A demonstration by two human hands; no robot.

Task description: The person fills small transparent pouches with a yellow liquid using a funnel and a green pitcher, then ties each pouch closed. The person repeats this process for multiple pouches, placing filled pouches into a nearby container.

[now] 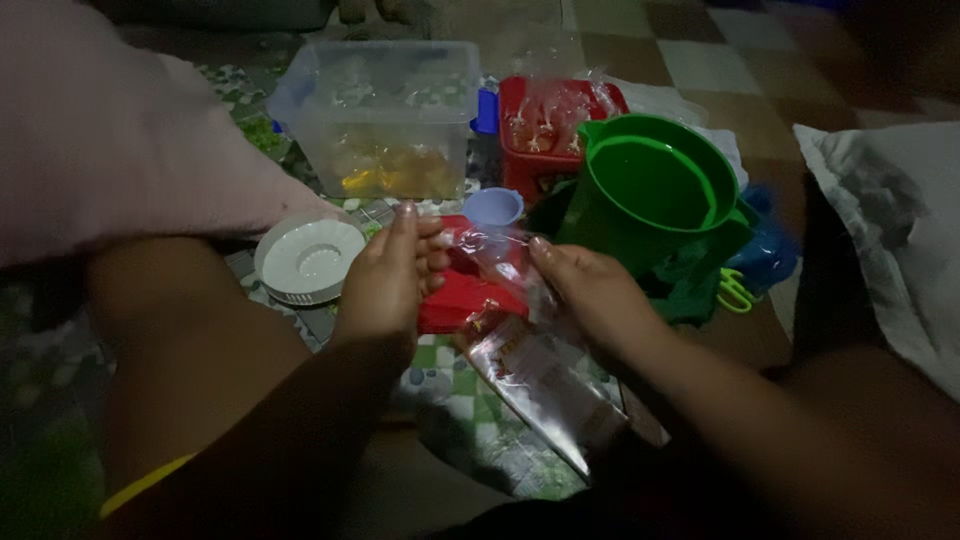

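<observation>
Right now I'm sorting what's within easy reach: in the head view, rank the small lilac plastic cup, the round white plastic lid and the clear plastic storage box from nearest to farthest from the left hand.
1. Small lilac plastic cup: just above and right of the left hand.
2. Round white plastic lid: to its left on the mat.
3. Clear plastic storage box: farther back, behind both.

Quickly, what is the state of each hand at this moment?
Left hand: fingers pinched on the edge of a small clear plastic bag.
Right hand: closed on the same bag's other side.
</observation>
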